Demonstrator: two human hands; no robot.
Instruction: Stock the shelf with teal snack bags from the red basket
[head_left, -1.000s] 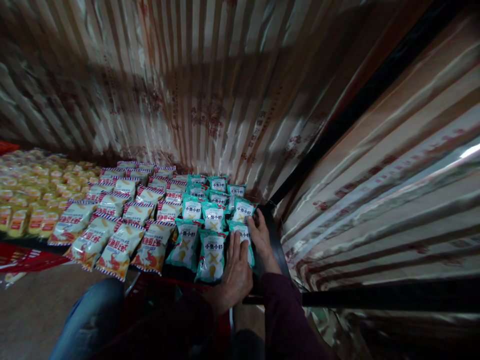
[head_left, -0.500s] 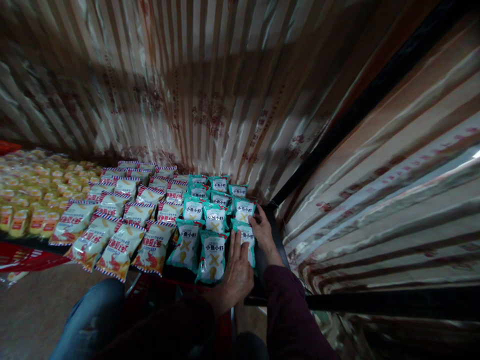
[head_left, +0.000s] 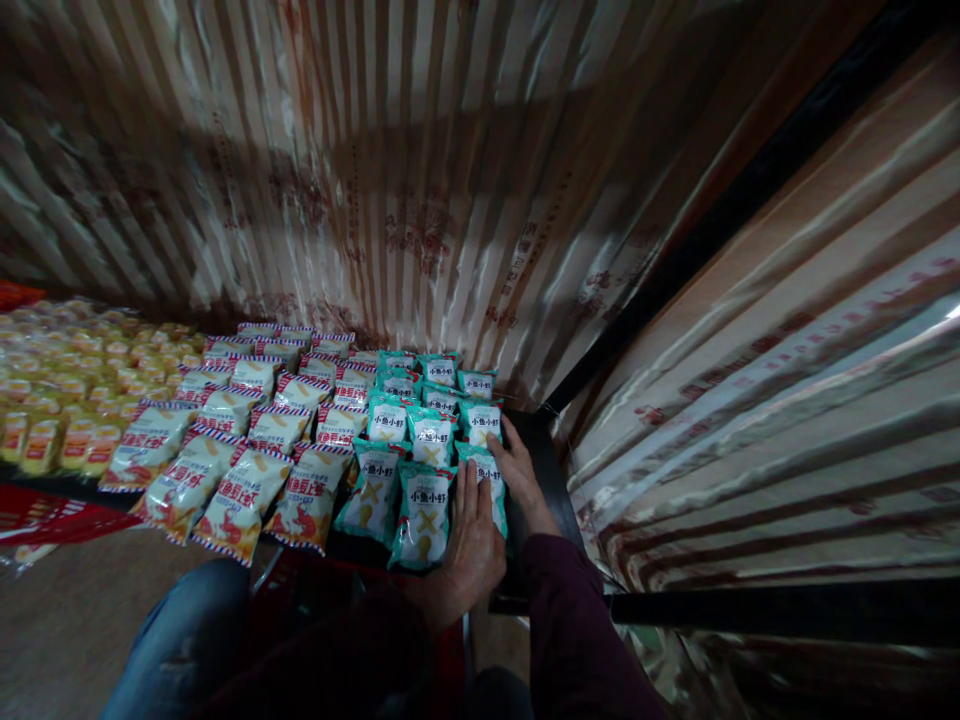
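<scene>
At the right end of a black shelf (head_left: 534, 440), teal-and-white snack bags stand in rows. My left hand (head_left: 472, 545) rests with outstretched fingers against the front right snack bag (head_left: 486, 470), partly covering it. Against the right side of this column lies my right hand (head_left: 521, 478), its fingers apart. They touch the edge of the snack bag behind (head_left: 480, 424) and its neighbour in front. Neither hand is wrapped round a bag. Purple sleeves cover both forearms.
White-and-red snack bags (head_left: 244, 495) fill the shelf to the left, then small yellow packs (head_left: 82, 430). Pleated printed sheeting (head_left: 420, 180) hangs behind, and more hangs at right. A black post (head_left: 637, 310) slants beside the shelf's right end. A red basket (head_left: 71, 515) sits below.
My right hand has shifted slightly left, and the right column's two front bags have moved left with it, closer to their neighbours. My left hand has barely moved.
</scene>
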